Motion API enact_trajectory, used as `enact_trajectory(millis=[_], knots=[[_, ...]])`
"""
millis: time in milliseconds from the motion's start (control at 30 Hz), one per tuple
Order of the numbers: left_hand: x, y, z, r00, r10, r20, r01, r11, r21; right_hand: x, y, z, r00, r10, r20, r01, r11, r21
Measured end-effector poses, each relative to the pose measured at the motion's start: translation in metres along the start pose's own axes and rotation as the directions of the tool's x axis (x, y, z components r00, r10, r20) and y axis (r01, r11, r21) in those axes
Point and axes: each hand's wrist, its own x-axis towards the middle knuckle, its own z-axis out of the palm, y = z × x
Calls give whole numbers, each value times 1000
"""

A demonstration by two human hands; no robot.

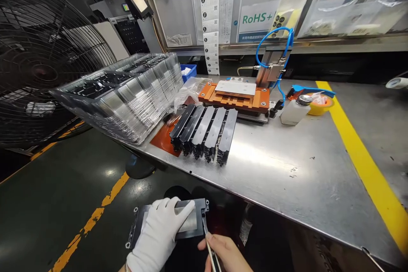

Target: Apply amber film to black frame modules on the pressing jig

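My left hand (161, 229), in a white glove, is closed over a flat black plastic frame part (200, 208) with a grey plate in its middle and small rings at its corners. The part is held in front of the bench, slightly tilted. My bare right hand (225, 253) grips a slim knife (209, 247) with a pale handle. Its narrow metal tip meets the right edge of the frame part. Whether the tip is cutting or only resting there I cannot tell. Several similar black parts (207, 129) stand in a row at the bench's near edge.
Stacked clear plastic trays (137, 102) stand at the bench's left, beside a large fan (41, 68). Behind the black parts sits an orange fixture (234, 97) with blue air tubing. A white bottle (293, 112) and yellow tape roll (321, 105) are on the metal bench (287, 165).
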Motion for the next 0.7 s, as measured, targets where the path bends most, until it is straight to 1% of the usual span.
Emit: enact_trajectory(millis=[67, 133, 167, 200, 233, 267, 300, 333, 367, 400, 433, 500, 567, 633, 700], knots=[[-1, 1, 1, 1000, -1, 10, 1, 1000, -6, -1, -3, -2, 998, 45, 39, -49, 994, 102], [-2, 0, 2, 1000, 0, 5, 0, 1000, -28, -5, -7, -11, 997, 49, 61, -60, 980, 189], [-3, -1, 3, 1000, 0, 7, 0, 999, -45, -8, -9, -18, 999, 13, 44, -21, 983, 181], [-3, -2, 4, 1000, 2, 12, -1, 998, -65, -10, -11, -25, 998, -61, 5, 61, 992, 107], [-4, -4, 4, 1000, 3, 21, -2, 996, -86, -12, -13, -33, 984, -174, -49, 172, 984, -43], [-4, -5, 4, 999, 8, 33, -4, 994, -107, -14, -14, -42, 948, -306, -92, 276, 929, -246], [-4, -6, 4, 999, 13, 45, -7, 992, -125, -16, -15, -50, 895, -433, -106, 342, 820, -459], [-4, -7, 4, 998, 19, 54, -11, 990, -139, -16, -15, -56, 838, -539, -85, 370, 676, -637], [-4, -8, 3, 998, 24, 62, -15, 989, -147, -17, -15, -62, 788, -614, -46, 371, 533, -760], [-4, -8, 2, 997, 29, 66, -19, 988, -152, -17, -15, -66, 747, -664, -6, 362, 414, -835], [-4, -9, 1, 997, 32, 69, -21, 988, -154, -16, -14, -68, 709, -704, 37, 360, 317, -878], [-3, -9, -2, 997, 34, 72, -23, 988, -153, -15, -15, -69, 631, -766, 120, 364, 156, -918], [-2, -9, -5, 996, 35, 80, -23, 988, -152, -15, -16, -68, 572, -801, 177, 346, 40, -937], [-2, -10, -8, 994, 51, 101, -35, 987, -157, -15, -19, -67, 536, -815, 219, 326, -39, -944], [-1, -11, -11, 989, 88, 118, -67, 984, -166, -15, -22, -68, 519, -815, 257, 318, -95, -943]])
